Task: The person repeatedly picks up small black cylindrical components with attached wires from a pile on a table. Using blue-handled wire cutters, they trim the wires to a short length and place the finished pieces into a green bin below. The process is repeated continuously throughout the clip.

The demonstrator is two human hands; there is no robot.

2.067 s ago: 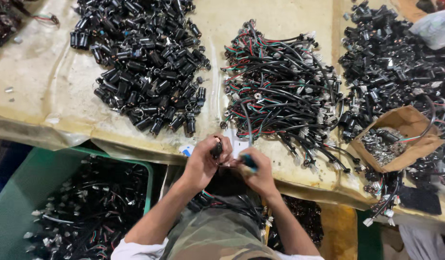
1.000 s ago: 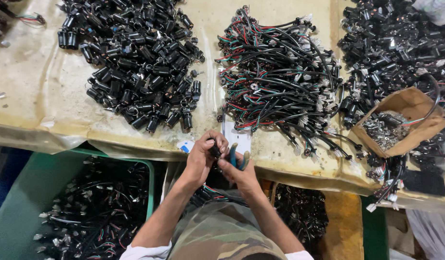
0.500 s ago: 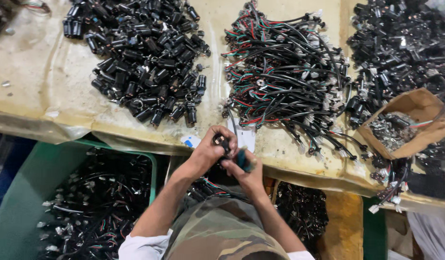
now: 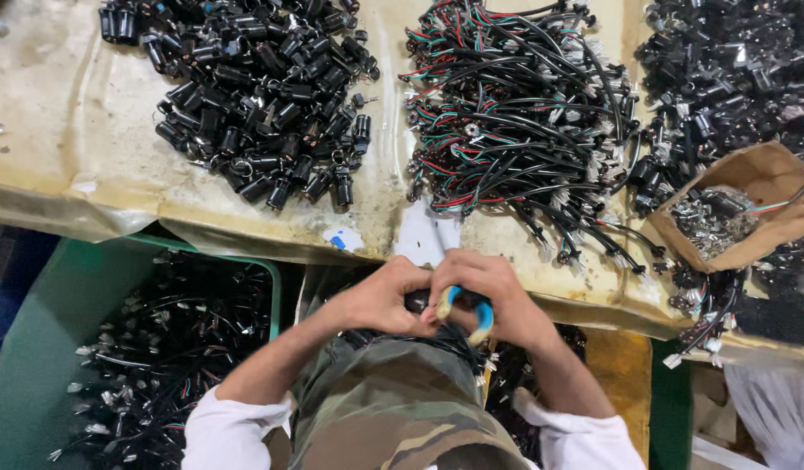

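Covering the desk [image 4: 63, 165] is a worn tan sheet. At its near edge, over the lap, the right hand [image 4: 498, 300] has its fingers wrapped around blue-handled pliers [image 4: 472, 312]; the left hand [image 4: 386, 300] touches it, fingers curled around a small dark part, mostly hidden. Beyond lie black cylindrical connectors [image 4: 254, 96], a wire harness pile [image 4: 515, 113] and a cardboard box [image 4: 750, 209]. A green bin [image 4: 63, 313] sits below left.

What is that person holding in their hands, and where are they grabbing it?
The right hand grips blue-handled pliers by the handles. The left hand pinches something small and dark; which part cannot be told.
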